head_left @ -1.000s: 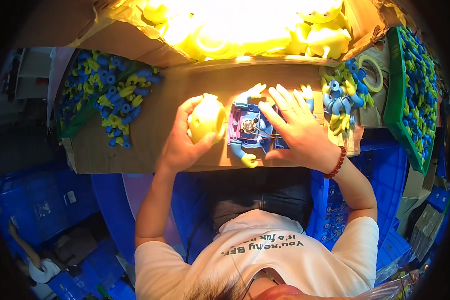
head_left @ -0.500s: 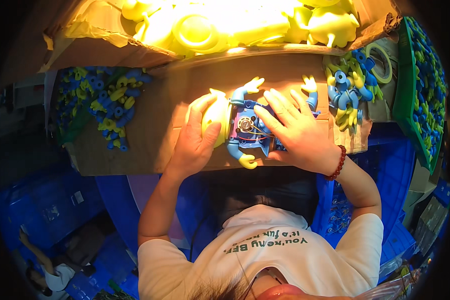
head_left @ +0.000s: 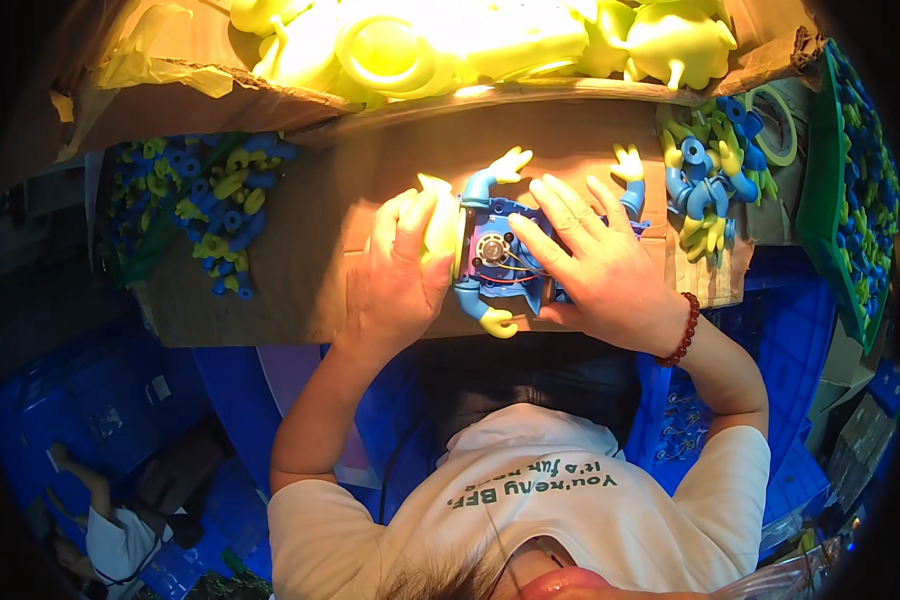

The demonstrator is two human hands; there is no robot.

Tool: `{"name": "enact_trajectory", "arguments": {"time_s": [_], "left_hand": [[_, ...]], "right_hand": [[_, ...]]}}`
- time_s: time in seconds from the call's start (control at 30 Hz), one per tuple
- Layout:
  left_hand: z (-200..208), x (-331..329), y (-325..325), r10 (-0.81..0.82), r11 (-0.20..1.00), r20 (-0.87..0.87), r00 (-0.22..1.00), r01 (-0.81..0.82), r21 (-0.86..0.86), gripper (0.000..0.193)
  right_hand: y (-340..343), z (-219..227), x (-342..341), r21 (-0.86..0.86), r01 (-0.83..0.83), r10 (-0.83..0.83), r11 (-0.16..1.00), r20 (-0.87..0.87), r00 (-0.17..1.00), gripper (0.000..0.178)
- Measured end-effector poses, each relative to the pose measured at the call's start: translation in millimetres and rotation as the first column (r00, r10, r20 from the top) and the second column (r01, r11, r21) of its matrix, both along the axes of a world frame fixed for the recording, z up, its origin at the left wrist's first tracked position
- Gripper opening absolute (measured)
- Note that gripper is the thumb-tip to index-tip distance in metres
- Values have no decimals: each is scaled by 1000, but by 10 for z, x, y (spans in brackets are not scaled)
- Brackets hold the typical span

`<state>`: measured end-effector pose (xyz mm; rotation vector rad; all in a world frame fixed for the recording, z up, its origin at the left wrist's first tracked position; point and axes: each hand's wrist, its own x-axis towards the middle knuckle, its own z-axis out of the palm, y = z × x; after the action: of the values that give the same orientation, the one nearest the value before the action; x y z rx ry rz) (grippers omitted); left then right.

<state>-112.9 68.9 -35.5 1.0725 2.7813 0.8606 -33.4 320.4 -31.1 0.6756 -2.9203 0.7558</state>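
A toy figure lies on the cardboard, its blue body point(head_left: 508, 228) open to show a round speaker-like disc point(head_left: 492, 250) and thin coloured wires. A yellow head point(head_left: 440, 228) joins its left end. My left hand point(head_left: 398, 275) is wrapped round that head and hides much of it. Over the body's right part, my right hand point(head_left: 605, 262) grips with fingers spread above and thumb at the near edge. Blue arms with yellow hands stick out at the far side point(head_left: 478, 188) and near side point(head_left: 485, 314). Another blue-and-yellow limb point(head_left: 631, 182) shows beyond my right fingers.
A cardboard box point(head_left: 300, 112) of bright yellow toy parts stands at the far edge. Blue and yellow limbs lie heaped at left point(head_left: 205, 205) and right point(head_left: 708, 180), beside a tape roll point(head_left: 788, 120). A green tray point(head_left: 822, 190) holds more. Another person point(head_left: 120, 535) is at lower left.
My left hand has closed further over the yellow head, its palm now covering more of it. My right hand stays on the body. The person at lower left has shifted.
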Motion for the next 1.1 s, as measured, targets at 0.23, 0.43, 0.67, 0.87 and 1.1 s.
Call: {"name": "enact_trajectory", "arguments": {"time_s": [0.23,0.43,0.67,0.87,1.1], "left_hand": [[76,-6,21,5,1000,0,1000,-5,-10,52],[175,55,57,27,998,78,997,-22,-53,48],[362,103,117,-26,972,-227,974,-28,-232,64],[401,189,421,-340,922,-97,936,312,-228,55],[275,119,488,-394,906,-63,917,375,-195,21]], "right_hand": [[-1,27,15,-3,15,-15,1000,33,999,98],[-18,-27,30,19,-17,17,1000,-12,1000,95],[301,243,183,-48,-29,30,998,23,999,107],[545,3,587,-92,130,-126,987,50,991,115],[392,-290,824,-257,336,-325,906,83,942,118]]}}
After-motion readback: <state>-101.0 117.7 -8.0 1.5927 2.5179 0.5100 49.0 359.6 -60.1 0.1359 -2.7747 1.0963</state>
